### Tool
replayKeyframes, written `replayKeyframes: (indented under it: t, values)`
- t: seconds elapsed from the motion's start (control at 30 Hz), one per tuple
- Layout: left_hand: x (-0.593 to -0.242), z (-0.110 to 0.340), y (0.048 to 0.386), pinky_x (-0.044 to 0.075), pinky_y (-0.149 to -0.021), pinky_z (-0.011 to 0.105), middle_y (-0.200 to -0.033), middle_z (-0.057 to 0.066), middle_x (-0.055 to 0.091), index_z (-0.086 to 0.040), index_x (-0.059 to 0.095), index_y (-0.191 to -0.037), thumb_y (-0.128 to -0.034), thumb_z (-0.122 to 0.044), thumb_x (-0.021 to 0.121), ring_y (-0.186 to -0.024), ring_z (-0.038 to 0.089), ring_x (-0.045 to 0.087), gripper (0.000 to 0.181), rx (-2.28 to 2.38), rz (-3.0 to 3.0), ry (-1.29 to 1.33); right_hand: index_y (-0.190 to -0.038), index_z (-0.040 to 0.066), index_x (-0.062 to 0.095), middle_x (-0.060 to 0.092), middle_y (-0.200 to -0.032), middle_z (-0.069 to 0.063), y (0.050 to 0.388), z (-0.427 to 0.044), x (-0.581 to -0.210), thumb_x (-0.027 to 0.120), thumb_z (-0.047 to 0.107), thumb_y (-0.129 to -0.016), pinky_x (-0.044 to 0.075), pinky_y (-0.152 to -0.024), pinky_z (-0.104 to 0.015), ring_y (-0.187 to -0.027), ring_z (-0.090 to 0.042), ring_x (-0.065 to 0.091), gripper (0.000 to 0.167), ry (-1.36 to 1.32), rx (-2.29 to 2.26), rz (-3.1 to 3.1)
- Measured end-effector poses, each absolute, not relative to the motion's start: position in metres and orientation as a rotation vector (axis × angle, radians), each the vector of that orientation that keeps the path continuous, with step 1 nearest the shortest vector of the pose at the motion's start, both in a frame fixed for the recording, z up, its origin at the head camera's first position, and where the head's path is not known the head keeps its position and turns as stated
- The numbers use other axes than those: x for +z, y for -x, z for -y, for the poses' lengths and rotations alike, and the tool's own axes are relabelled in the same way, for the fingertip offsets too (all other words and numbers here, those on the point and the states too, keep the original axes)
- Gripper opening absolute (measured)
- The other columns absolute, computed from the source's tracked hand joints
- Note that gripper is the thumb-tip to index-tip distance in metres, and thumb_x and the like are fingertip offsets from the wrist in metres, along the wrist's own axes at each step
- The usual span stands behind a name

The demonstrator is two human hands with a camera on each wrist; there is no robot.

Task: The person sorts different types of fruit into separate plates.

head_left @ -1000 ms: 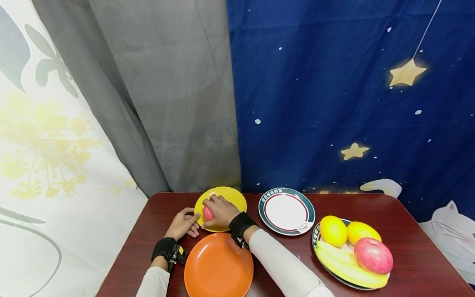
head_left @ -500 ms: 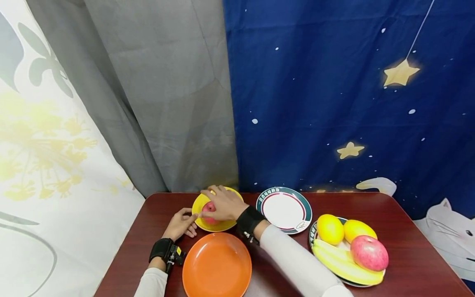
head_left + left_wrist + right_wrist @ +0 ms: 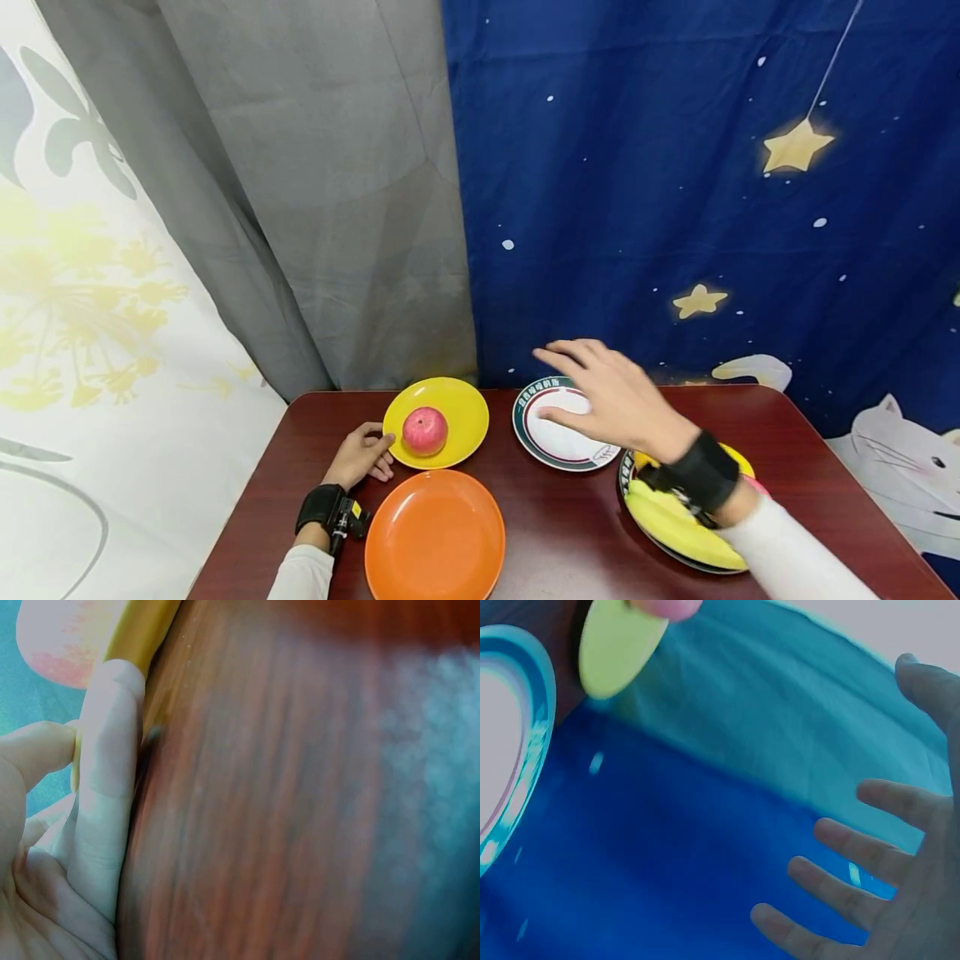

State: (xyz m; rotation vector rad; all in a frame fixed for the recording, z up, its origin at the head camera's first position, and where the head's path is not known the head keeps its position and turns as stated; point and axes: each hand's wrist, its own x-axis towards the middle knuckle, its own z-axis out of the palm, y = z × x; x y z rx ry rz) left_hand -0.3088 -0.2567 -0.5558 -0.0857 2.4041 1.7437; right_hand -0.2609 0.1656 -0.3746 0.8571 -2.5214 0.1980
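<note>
At the table's left, my left hand (image 3: 360, 457) pinches the rim of a yellow plate (image 3: 467, 421), thumb above and fingers beneath, as the left wrist view shows. A pink-red apple (image 3: 425, 431) rests on the left part of that plate. My right hand (image 3: 618, 404) is raised above a white plate with a dark green rim (image 3: 558, 429), covering part of it. Its fingers (image 3: 847, 892) are spread and hold nothing in the right wrist view.
An orange plate (image 3: 435, 537) lies in front of the yellow one. At right, another green-rimmed plate (image 3: 624, 483) carries bananas (image 3: 678, 525), yellow fruit (image 3: 737, 458) and a pink fruit (image 3: 756, 485), partly hidden by my right wrist. Curtains hang behind the table.
My right hand has let go of the apple on the yellow plate and moved right, up over the white plate. My left hand stays at the yellow plate's edge.
</note>
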Motion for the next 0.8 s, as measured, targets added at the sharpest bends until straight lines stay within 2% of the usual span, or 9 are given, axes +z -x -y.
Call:
replayKeyframes:
  t: [0.17, 0.33, 0.43, 0.57, 0.8]
  values:
    - [-0.555, 0.257, 0.311, 0.061, -0.056, 0.033, -0.075, 0.011, 0.067, 0.001, 0.047, -0.138, -0.1014, -0.027, 0.062, -0.053, 0.019, 0.067, 0.048, 1.736, -2.406, 0.079, -0.147, 0.029, 0.053, 0.056, -0.145, -0.003, 0.226, -0.237, -0.392, 0.069, 0.069, -0.083, 0.055, -0.091, -0.053, -0.126, -0.028, 0.054, 0.078, -0.629, 0.185, 2.603]
    - [-0.553, 0.258, 0.310, 0.061, -0.056, 0.034, -0.074, 0.011, 0.069, 0.002, 0.045, -0.139, -0.1018, -0.027, 0.062, -0.053, 0.020, 0.068, 0.050, 1.743, -2.392, 0.078, -0.146, 0.024, 0.053, 0.055, -0.143, -0.010, 0.195, -0.286, -0.428, 0.066, 0.071, -0.084, 0.051, -0.092, -0.063, -0.124, -0.034, 0.051, 0.079, -0.404, 0.232, 2.779]
    - [-0.553, 0.258, 0.310, 0.062, -0.057, 0.035, -0.073, 0.011, 0.070, 0.002, 0.043, -0.140, -0.1022, -0.027, 0.061, -0.053, 0.022, 0.069, 0.051, 1.746, -2.381, 0.088, -0.146, 0.022, 0.052, 0.054, -0.143, -0.013, 0.182, -0.301, -0.451, 0.065, 0.073, -0.083, 0.049, -0.092, -0.066, -0.122, -0.036, 0.051, 0.081, -0.311, 0.263, 2.865]
    - [-0.553, 0.257, 0.313, 0.062, -0.057, 0.036, -0.073, 0.011, 0.071, 0.002, 0.042, -0.141, -0.1028, -0.028, 0.060, -0.055, 0.024, 0.070, 0.052, 1.739, -2.383, 0.086, -0.143, 0.021, 0.055, 0.056, -0.140, -0.012, 0.177, -0.308, -0.472, 0.064, 0.076, -0.081, 0.048, -0.090, -0.064, -0.121, -0.035, 0.051, 0.083, -0.248, 0.258, 2.900]
    - [-0.554, 0.253, 0.316, 0.062, -0.058, 0.036, -0.074, 0.012, 0.071, 0.002, 0.038, -0.142, -0.1028, -0.026, 0.060, -0.057, 0.025, 0.072, 0.052, 1.734, -2.362, 0.097, -0.127, 0.014, 0.068, 0.061, -0.128, -0.014, 0.172, -0.311, -0.478, 0.069, 0.074, -0.079, 0.051, -0.085, -0.060, -0.112, -0.034, 0.051, 0.077, -0.180, 0.187, 2.888]
